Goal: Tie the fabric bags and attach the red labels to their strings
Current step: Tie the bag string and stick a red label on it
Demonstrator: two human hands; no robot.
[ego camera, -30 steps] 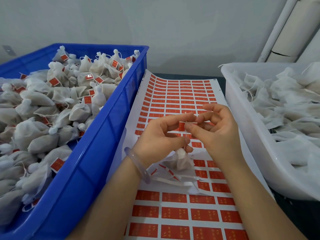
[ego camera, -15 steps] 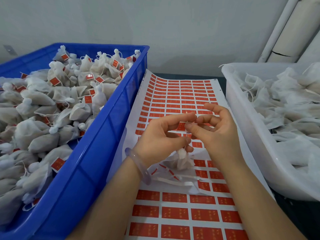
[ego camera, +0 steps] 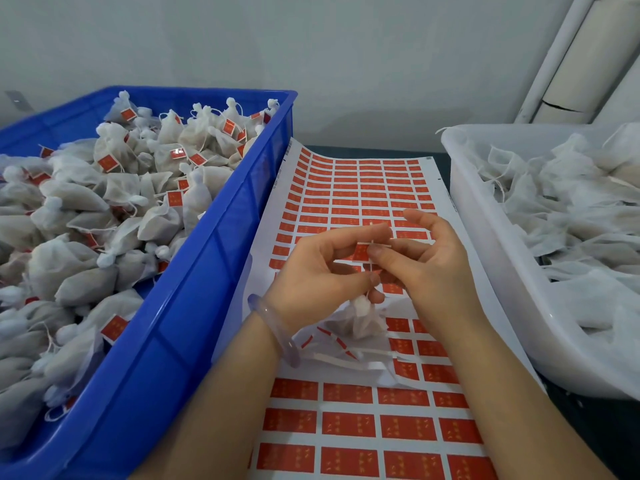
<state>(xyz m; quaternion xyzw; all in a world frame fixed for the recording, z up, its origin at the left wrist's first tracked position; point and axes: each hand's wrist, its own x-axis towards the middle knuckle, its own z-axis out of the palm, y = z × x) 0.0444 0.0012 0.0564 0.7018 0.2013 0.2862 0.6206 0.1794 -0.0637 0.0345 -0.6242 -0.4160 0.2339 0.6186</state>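
Observation:
A small white fabric bag (ego camera: 360, 318) hangs by its string below my left hand (ego camera: 318, 278), just above the label sheet (ego camera: 349, 424). My left thumb and curled fingers pinch the bag's neck and string. Between the fingertips of both hands sits a red label (ego camera: 362, 252) with a thin white strip at its top edge. My right hand (ego camera: 426, 268) pinches that label with thumb and forefinger, its other fingers spread upward. The sheet of red labels runs from the front edge back to the wall.
A blue crate (ego camera: 207, 271) on the left holds several tied bags with red labels. A white tub (ego camera: 485, 271) on the right holds several loose white bags. Peeled backing strips (ego camera: 349, 358) lie on the sheet under my wrists. White pipes (ego camera: 554, 53) stand at the back right.
Both hands stay almost in place, fingertips still together on the label. The white strip at the label's top now shows between the fingertips. The bag hangs as before.

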